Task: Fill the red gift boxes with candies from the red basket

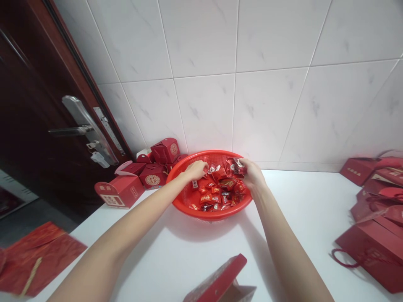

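My right hand [252, 174] is closed around a few dark-red packets [236, 166], holding them over the right side of the red basket [211, 216]. My left hand [195, 170] reaches in over the left side, fingers curled down beside the wrapped sweets [216, 196]; I cannot tell whether it grips one. The sweets lie in a loose heap inside the basket, mostly toward its right and near side. The basket rests on the white table [296, 218] near the tiled wall. Nearest me stands an open red box [222, 281], partly cut off, and small gift boxes [126, 191] cluster to the left.
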`<control>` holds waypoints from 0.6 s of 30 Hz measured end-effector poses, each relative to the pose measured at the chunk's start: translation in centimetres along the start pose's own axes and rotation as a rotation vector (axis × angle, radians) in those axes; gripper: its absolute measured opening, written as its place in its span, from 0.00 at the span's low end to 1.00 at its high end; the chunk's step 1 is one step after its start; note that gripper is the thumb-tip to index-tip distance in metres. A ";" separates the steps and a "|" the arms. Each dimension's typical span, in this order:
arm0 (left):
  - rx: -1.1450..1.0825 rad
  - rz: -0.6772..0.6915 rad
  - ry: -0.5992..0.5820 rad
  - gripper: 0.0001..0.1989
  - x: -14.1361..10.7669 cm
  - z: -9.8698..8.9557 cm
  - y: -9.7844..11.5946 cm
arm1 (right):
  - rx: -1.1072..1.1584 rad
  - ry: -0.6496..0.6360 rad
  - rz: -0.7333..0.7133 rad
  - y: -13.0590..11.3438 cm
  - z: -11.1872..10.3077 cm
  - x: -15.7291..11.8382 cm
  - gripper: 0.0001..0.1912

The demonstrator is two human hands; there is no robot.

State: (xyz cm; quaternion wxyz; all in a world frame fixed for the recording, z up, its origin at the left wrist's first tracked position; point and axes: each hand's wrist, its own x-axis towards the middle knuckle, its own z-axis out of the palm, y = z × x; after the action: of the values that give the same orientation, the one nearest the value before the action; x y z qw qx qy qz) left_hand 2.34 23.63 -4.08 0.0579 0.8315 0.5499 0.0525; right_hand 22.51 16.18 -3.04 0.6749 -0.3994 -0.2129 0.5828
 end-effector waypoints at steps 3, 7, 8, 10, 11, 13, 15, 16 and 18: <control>-0.042 0.034 -0.044 0.17 -0.1 -0.2 0.0 | 0.001 -0.014 0.000 0.1 -0.1 0.2 0.07; -0.118 0.169 -0.183 0.15 -0.5 -0.1 1.0 | 0.003 -0.041 -0.019 0.3 -0.3 0.4 0.08; -0.134 0.219 -0.237 0.13 -0.6 0.1 1.2 | 0.001 -0.046 -0.023 0.4 -0.3 0.5 0.08; -0.135 0.309 -0.327 0.14 -0.8 0.6 1.5 | -0.006 -0.051 -0.026 0.4 -0.4 0.6 0.08; -0.117 0.344 -0.354 0.16 -0.9 0.8 1.6 | -0.010 -0.051 -0.026 0.4 -0.4 0.6 0.08; -0.062 0.380 -0.363 0.14 -0.9 1.3 1.5 | -0.016 -0.047 -0.025 0.4 -0.4 0.6 0.09; -0.028 0.379 -0.367 0.10 -0.8 1.5 1.3 | -0.020 -0.041 -0.019 0.4 -0.4 0.6 0.08; -0.023 0.367 -0.370 0.10 -0.7 1.5 1.2 | -0.021 -0.038 -0.015 0.3 -0.3 0.5 0.08; -0.039 0.321 -0.359 0.11 -0.6 1.1 1.1 | -0.022 -0.036 -0.011 0.3 -0.3 0.5 0.08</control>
State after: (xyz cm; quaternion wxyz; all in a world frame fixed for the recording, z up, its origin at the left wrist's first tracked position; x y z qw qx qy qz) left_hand 3.26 22.61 -5.05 0.1614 0.9031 0.3904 -0.0769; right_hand 22.67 16.53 -3.51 0.6698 -0.3949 -0.2335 0.5839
